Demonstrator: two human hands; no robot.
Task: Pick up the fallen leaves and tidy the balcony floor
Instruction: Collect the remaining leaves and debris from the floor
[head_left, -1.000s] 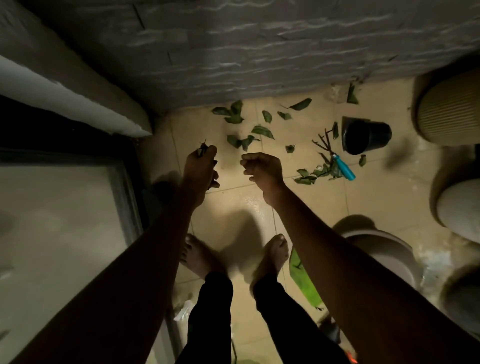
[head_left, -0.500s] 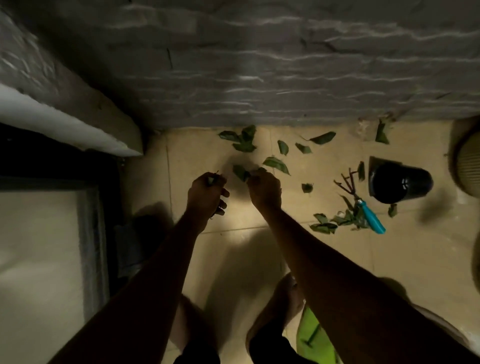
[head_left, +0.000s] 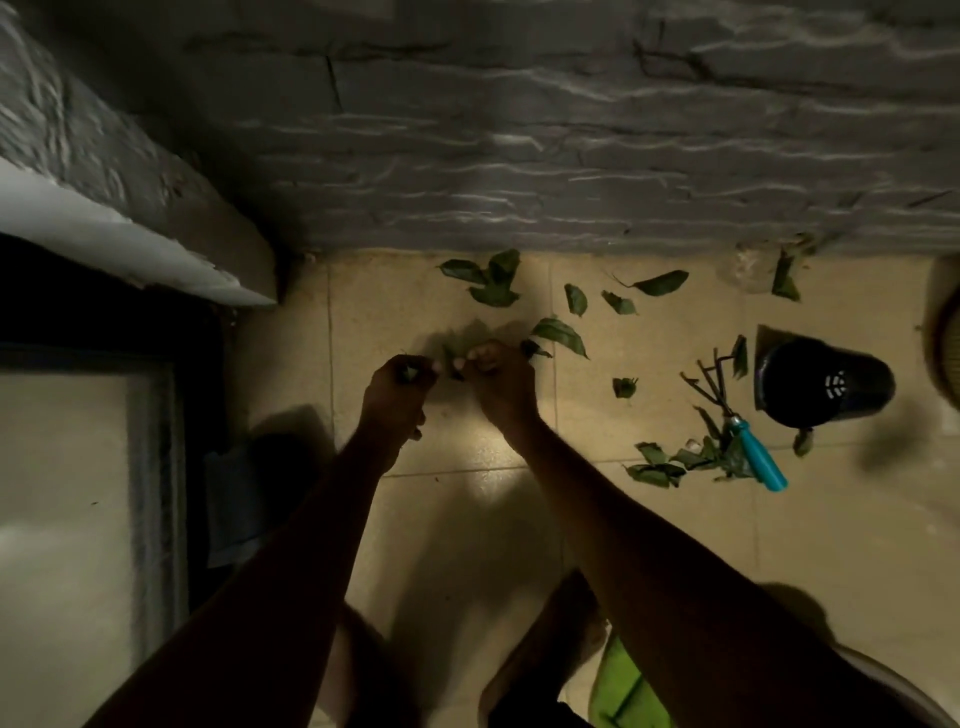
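Fallen leaves (head_left: 558, 332) are lying scattered on the tiled floor (head_left: 649, 545) left of the tipped black pot (head_left: 826, 382), right hand (head_left: 501, 384) is pinching one leaf (head_left: 451, 361) there, and left hand (head_left: 395, 395), farther from the pot, is clenching leaf bits (head_left: 410, 371).

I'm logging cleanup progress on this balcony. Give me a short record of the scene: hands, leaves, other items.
left hand: grips gathered leaves
right hand: low at the floor, pinches a leaf
loose leaves: scattered over the tiled floor along the stone wall
black pot: lying on its side, to the right
hand rake: blue handle, lying among leaves beside the pot
progress: most leaves not yet picked up
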